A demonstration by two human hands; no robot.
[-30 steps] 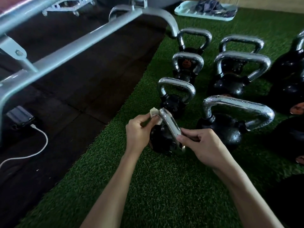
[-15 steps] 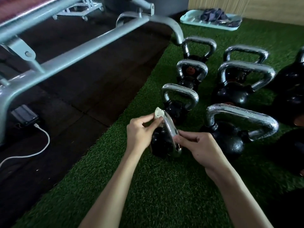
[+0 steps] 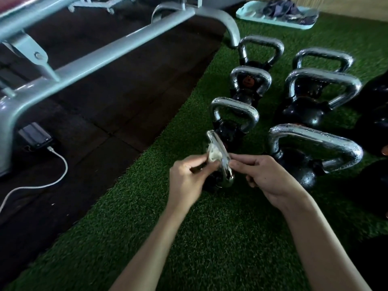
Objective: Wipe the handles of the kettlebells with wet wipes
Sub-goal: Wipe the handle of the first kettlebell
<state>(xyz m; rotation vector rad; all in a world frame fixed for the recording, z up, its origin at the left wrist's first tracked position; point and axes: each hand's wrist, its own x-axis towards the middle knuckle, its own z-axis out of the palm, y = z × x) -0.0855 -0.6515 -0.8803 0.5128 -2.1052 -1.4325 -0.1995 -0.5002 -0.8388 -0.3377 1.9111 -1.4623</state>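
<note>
Left fingers: curled, pinching a white wet wipe against the left side of a chrome handle.
Right fingers: thumb and forefinger tips pinch the same handle from the right, the other fingers curled under.
Hands: left hand and right hand face each other across the handle.
Small kettlebell: nearest of the left row, on green turf (its handle is seen almost edge-on).
Neighbours: another kettlebell just behind; a large kettlebell to the right; more farther back.
Left: dark rubber floor, grey bench frame, power bank with white cable.
Far right: pale tray holding dark cloth.
</note>
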